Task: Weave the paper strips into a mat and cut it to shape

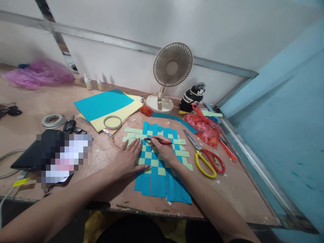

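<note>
While the open left hand (126, 160) lay flat, fingers spread, on the blue-and-yellow woven paper mat (154, 185), the curled right hand (163, 150) gripped a red pen (162, 142) over the mat's middle, yellow-handled scissors (205, 158) lying just to the right.
</note>
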